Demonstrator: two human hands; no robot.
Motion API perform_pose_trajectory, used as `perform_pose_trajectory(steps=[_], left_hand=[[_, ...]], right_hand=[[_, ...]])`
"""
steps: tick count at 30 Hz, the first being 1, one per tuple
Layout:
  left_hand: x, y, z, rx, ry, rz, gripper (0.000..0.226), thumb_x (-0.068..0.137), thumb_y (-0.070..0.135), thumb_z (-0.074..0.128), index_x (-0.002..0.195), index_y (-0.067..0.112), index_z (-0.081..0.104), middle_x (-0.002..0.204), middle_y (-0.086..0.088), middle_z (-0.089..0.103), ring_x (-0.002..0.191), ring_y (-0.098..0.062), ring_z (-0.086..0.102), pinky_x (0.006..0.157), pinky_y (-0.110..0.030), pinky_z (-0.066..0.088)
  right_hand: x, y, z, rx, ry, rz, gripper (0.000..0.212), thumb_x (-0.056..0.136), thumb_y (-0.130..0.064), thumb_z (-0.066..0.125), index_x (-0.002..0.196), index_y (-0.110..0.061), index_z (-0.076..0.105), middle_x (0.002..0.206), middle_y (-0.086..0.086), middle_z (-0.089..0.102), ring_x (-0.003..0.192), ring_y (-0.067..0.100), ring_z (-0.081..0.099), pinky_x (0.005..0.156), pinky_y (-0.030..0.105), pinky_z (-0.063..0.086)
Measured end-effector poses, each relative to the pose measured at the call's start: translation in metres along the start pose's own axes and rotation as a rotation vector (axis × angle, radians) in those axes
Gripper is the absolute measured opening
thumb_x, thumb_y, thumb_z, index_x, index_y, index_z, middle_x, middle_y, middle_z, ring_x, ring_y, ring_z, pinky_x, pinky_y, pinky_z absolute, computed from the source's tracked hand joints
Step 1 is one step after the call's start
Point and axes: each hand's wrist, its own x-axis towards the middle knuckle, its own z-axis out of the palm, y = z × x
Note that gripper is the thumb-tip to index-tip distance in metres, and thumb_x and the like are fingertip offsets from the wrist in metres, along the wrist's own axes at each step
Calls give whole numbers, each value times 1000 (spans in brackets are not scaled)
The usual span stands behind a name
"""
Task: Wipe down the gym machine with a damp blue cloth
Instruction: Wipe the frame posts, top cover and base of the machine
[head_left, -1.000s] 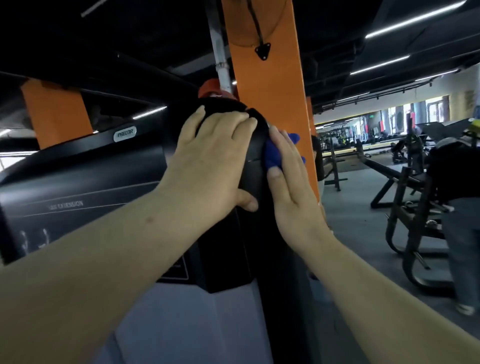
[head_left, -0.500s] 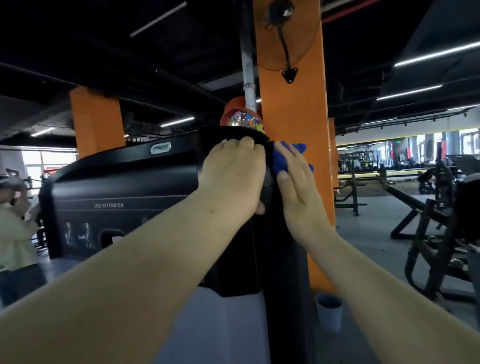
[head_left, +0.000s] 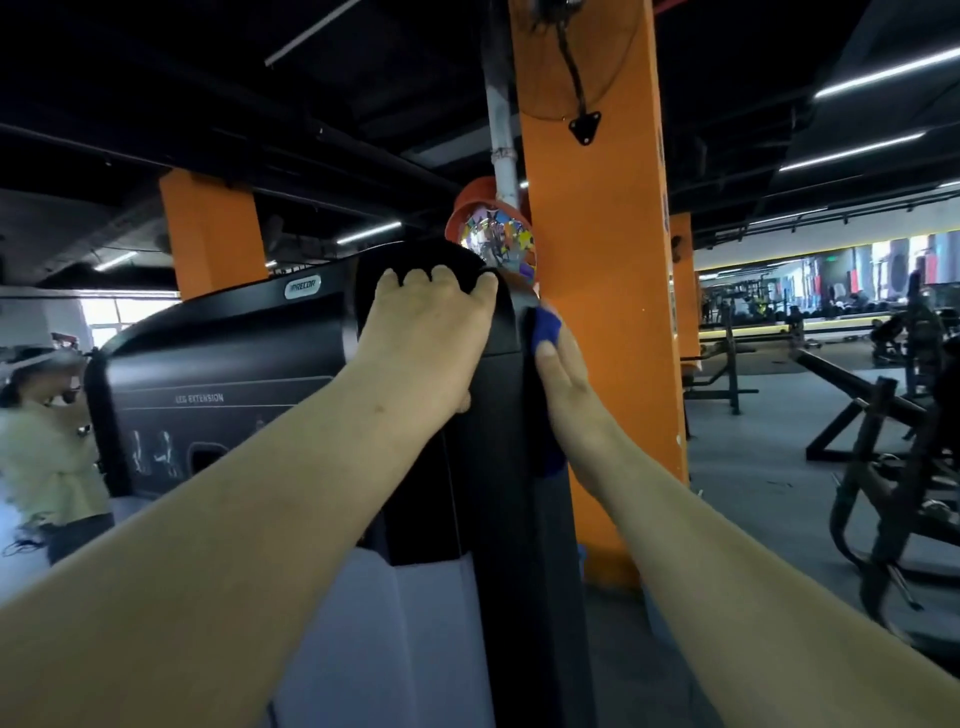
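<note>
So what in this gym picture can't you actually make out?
All in the head view:
- Blue cloth: mostly hidden under the right hand; dampness can't be judged.
- Right hand's fingers: hidden behind the black machine edge.
- Left hand: its fingertips curl out of sight over the top.
- Small label print: too small.
- Bystander: blurred, cut by the left edge.

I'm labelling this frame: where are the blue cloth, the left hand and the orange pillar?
blue cloth (head_left: 546, 326): head view, fold above the thumb.
left hand (head_left: 427, 340): head view, back of hand.
orange pillar (head_left: 605, 270): head view, front face.

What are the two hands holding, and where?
Left hand grips the machine's rounded top edge. Right hand presses the blue cloth flat against the machine's side.
</note>
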Motion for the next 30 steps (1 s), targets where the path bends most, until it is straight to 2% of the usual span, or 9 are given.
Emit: perform_pose_trajectory(steps=[4, 9, 12, 15, 18, 21, 25, 27, 30], left_hand=[[0, -2, -3, -47, -3, 8, 117, 68, 40, 85, 155, 20, 9, 150, -16, 35, 138, -32, 36, 118, -49, 24], [-15, -15, 15, -296, 73, -45, 114, 68, 45, 83, 155, 25, 12, 164, 4, 12, 150, -12, 11, 123, -40, 10], [-17, -19, 25, -381, 125, -60, 111, 67, 46, 83, 154, 28, 17, 163, 10, 11, 149, -7, 5, 123, -37, 0], [-14, -20, 29, -422, 202, -104, 110, 62, 53, 83, 149, 20, 23, 156, 2, 18, 147, -16, 13, 122, -33, 7], [-15, -39, 33, -537, 220, -32, 102, 64, 52, 84, 145, 20, 31, 145, 7, 30, 136, -11, 30, 111, -25, 27], [-18, -78, 40, -690, 175, 93, 89, 67, 44, 85, 142, 31, 41, 145, 17, 36, 130, -2, 38, 103, -17, 31], [-13, -109, 54, -913, 139, 48, 96, 58, 52, 87, 139, 33, 38, 135, 22, 31, 116, 3, 35, 91, -19, 31], [-3, -121, 57, -942, 77, 65, 104, 59, 50, 87, 145, 30, 32, 143, 17, 30, 123, -1, 37, 93, -20, 32], [9, -144, 60, -930, 26, 77, 117, 60, 49, 88, 152, 26, 20, 155, 7, 26, 138, -13, 35, 104, -26, 33]], right_hand=[[32, 1, 2, 67, 146, 225, 56, 99, -50, 29, 153, -37, 24, 153, -13, 31, 140, 9, 27, 118, 36, 19], [-11, 2, 33, -57, 321, 10, 48, 104, -36, 28, 151, -29, 32, 155, -8, 32, 144, 10, 23, 120, 38, 18], [32, -30, 26, -218, 215, -155, 50, 101, -39, 26, 147, -27, 41, 151, -7, 39, 139, 6, 30, 114, 26, 22], [84, -69, 24, -579, -48, -97, 44, 106, -36, 23, 139, -27, 51, 147, -3, 45, 133, 12, 38, 98, 24, 27], [92, -78, 29, -804, -143, -95, 45, 106, -35, 24, 149, -34, 36, 158, -5, 30, 144, 17, 28, 113, 35, 26], [61, -76, 35, -830, -114, -208, 51, 104, -31, 32, 154, -36, 22, 157, -7, 31, 144, 15, 27, 115, 43, 29], [85, -98, 49, -940, -215, -43, 46, 106, -33, 29, 151, -42, 28, 164, -7, 13, 149, 18, 15, 119, 37, 15], [99, -111, 63, -961, -247, 87, 44, 106, -36, 27, 149, -45, 32, 165, -7, 2, 151, 20, 7, 119, 34, 9], [94, -113, 83, -1029, -282, 63, 45, 107, -31, 25, 150, -41, 31, 164, -7, 11, 150, 14, 9, 118, 30, 9]])
